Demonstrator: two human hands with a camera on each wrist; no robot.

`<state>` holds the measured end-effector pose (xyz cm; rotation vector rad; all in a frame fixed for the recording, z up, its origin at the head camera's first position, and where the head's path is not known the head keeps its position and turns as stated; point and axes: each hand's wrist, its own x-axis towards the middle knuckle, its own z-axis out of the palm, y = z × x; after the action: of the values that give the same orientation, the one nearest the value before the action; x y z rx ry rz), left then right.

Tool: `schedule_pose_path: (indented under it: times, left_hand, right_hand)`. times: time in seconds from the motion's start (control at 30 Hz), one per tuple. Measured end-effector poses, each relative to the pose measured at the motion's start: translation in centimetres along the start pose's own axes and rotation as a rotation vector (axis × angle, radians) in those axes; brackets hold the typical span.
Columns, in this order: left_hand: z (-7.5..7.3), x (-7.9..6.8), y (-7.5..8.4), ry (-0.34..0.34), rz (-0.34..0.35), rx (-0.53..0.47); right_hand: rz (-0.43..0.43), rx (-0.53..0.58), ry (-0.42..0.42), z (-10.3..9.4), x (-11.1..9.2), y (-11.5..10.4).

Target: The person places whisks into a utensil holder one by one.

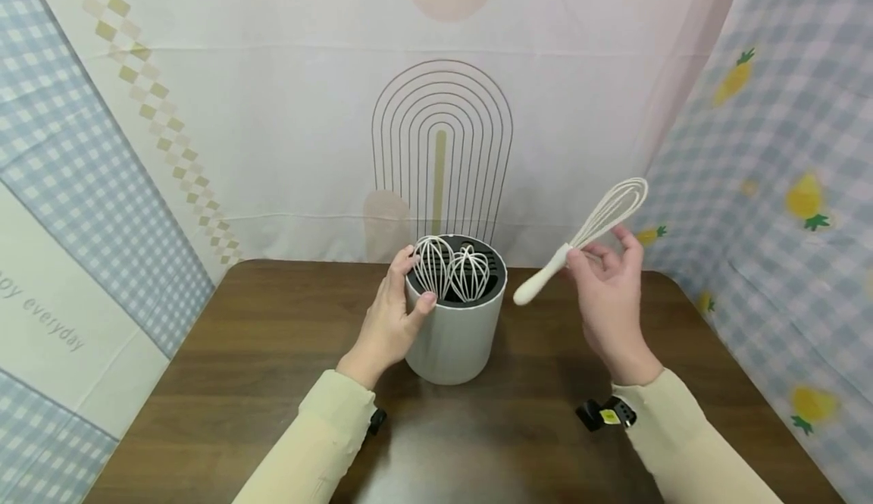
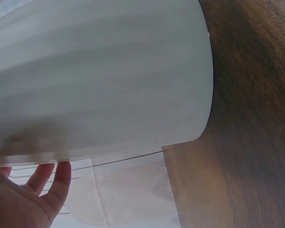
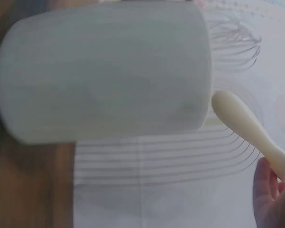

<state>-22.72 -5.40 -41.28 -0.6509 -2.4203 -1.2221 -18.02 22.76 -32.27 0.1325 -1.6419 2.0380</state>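
A white utensil holder with a black slotted top stands upright on the table. Two white wire whisks, a left one and a right one, poke up out of it, their handles hidden inside. My left hand holds the holder by its upper left side, thumb near the front of the rim; in the left wrist view its fingers touch the wall. To the right of the holder, my right hand pinches a third whisk in the air, tilted, wires up and handle pointing down-left.
The brown wooden table runs up to a pale patterned cloth hung behind it. Blue checked cloths hang on the left and right. A black strapped device sits at my right wrist.
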Motion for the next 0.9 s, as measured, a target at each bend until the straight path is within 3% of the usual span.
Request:
schedule_pose_path:
  times: [0.13, 0.3, 0.53, 0.9]
  left_hand:
    - [0.0, 0.0, -0.1, -0.002, 0.0, 0.0]
    - [-0.1, 0.0, 0.1, -0.005, -0.001, -0.006]
    - [-0.1, -0.1, 0.1, -0.002, -0.002, -0.01]
    - [0.0, 0.0, 0.1, -0.001, -0.005, -0.006]
  right_hand:
    - [-0.088, 0.113, 0.019, 1.6, 0.2, -0.2]
    - [-0.135, 0.125, 0.0, 2.9, 0.3, 0.3]
    - [-0.151, 0.068, -0.056, 3.8, 0.2, 1.3]
    - [-0.095, -0.077, -0.165, 4.1, 0.0, 2.2]
